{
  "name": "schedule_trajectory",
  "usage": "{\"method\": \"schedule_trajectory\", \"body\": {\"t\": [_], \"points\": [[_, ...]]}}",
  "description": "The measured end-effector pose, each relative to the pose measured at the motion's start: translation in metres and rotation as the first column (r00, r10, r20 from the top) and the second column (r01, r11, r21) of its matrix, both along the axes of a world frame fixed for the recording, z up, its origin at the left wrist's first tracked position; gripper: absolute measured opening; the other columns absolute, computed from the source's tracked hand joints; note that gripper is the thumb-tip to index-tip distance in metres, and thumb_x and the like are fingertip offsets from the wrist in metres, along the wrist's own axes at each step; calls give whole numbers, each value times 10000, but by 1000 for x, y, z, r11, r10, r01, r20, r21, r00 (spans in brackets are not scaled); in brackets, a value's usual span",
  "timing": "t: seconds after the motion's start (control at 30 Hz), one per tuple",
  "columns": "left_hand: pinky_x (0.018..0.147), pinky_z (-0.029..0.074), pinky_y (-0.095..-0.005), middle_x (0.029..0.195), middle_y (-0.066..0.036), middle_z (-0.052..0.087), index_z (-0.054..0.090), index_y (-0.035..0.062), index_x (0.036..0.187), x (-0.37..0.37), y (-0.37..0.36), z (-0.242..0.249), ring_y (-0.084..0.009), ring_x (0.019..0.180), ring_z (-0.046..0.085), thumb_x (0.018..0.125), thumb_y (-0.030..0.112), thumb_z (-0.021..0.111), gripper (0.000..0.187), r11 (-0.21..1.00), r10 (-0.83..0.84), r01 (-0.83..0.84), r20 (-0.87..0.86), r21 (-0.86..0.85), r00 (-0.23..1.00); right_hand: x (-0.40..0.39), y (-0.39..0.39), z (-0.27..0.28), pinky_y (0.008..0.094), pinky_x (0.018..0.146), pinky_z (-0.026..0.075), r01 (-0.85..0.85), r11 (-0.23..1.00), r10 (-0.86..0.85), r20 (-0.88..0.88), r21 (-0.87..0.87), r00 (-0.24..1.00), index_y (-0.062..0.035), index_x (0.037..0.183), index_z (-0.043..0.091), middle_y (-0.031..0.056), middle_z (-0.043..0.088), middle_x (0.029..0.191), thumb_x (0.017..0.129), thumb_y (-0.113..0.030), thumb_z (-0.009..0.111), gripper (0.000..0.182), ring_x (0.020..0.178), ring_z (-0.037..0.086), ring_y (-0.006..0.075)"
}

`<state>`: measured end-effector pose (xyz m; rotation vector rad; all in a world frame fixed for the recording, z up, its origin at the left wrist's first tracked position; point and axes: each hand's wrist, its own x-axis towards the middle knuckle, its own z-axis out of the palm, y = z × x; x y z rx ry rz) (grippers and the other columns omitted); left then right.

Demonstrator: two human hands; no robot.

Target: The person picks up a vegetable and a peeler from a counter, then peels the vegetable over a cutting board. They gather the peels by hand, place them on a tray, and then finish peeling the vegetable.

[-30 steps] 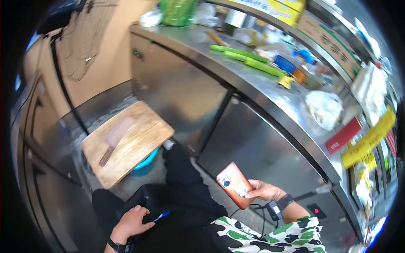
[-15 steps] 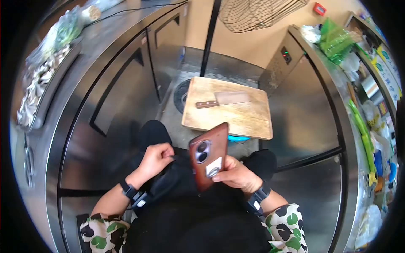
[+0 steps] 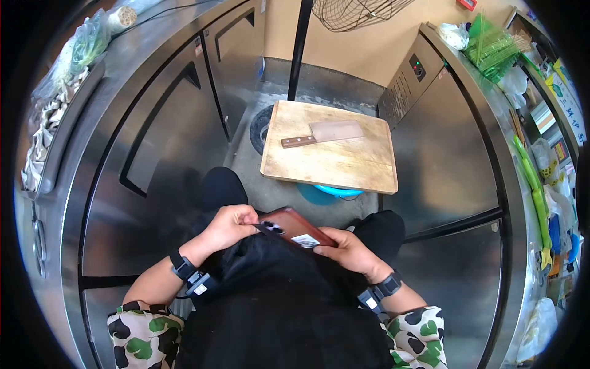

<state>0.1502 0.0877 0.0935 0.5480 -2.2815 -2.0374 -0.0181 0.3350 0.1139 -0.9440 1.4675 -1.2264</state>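
My right hand [image 3: 350,248] grips a smartphone [image 3: 313,232] in a reddish-brown case by its right end, camera side up. The phone is tilted low over my lap, and its lower edge is hidden behind the black cloth. With fingers pinched, my left hand [image 3: 232,227] pulls up an edge of the black apron [image 3: 270,277] right beside the phone's camera end. Beyond my knees a wooden cutting board [image 3: 326,169] carries a cleaver [image 3: 335,131] lying flat, its brown handle to the left.
Under the board shows a blue basin [image 3: 338,192]. Steel cabinets [image 3: 157,141] stand on the left, with a tray of mushrooms [image 3: 52,123] on top. The right counter holds green stalks [image 3: 533,190], plastic bags and a green net bag [image 3: 490,49]. A wire fan cage [image 3: 350,13] hangs at the back.
The phone has come down toward my lap and tipped flatter, its camera end now by my left hand. My left hand has moved slightly right and pulls up the apron edge.
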Motion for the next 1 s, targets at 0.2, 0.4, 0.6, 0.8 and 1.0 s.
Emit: {"method": "schedule_trajectory", "body": {"t": [0.2, 0.4, 0.6, 0.8, 1.0], "points": [[588, 424, -191, 698, 57, 508, 575, 27, 866, -16, 13, -9, -7, 624, 478, 783, -53, 622, 125, 988, -70, 75, 37, -137, 997, 10, 51, 18, 282, 747, 472, 41, 979, -7, -170, 200, 985, -34, 1148, 571, 110, 648, 905, 847, -63, 630, 308, 808, 601, 168], [557, 428, -230, 805, -35, 489, 593, 51, 943, -40, 33, 0, -98, 597, 484, 703, -27, 630, 255, 883, -194, 132, -93, -450, 977, 21, 80, 92, 393, 711, 486, -60, 909, 236, -391, 412, 890, -54, 1056, 581, 180, 632, 848, 826, -119, 607, 241, 803, 631, 341], [605, 462, -260, 851, -57, 511, 633, 52, 920, -41, 40, 6, -144, 683, 536, 714, -76, 573, 250, 900, -199, 119, -152, -420, 968, 44, 47, 47, 467, 740, 493, 82, 865, 364, -733, 494, 575, -13, 987, 536, 206, 643, 843, 831, -111, 524, 185, 822, 633, 383], [617, 458, -249, 816, -65, 538, 641, 38, 898, -36, 43, 7, -143, 706, 553, 713, -95, 576, 236, 891, -263, 166, -182, -423, 948, 51, -9, 29, 465, 738, 501, 22, 874, 357, -672, 485, 649, 29, 965, 526, 258, 635, 862, 832, -102, 493, 190, 839, 636, 394], [612, 477, -290, 807, -87, 567, 632, 34, 880, -29, 37, 17, -198, 685, 578, 724, -63, 590, 188, 873, -297, 166, -231, -459, 926, 45, -12, -24, 446, 902, 438, -244, 966, 238, -637, 80, 734, 43, 1255, 429, 265, 556, 1130, 834, -105, 588, 474, 1092, 524, 393]]}}
